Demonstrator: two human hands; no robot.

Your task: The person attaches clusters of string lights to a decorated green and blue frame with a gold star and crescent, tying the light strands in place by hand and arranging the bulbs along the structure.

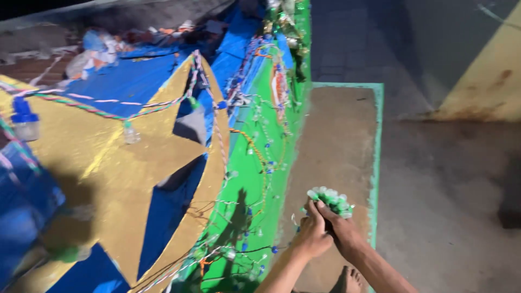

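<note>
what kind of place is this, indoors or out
Probably outdoors at night, a yard or street where a festive display is being decorated: bare concrete ground, a large gold star panel, and strings of small bulbs in both hands.

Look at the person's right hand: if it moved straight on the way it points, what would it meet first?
The right hand points up and left into the bunch of small green bulbs it grips; beyond that, probably the brown mat, though depth is unclear.
</note>
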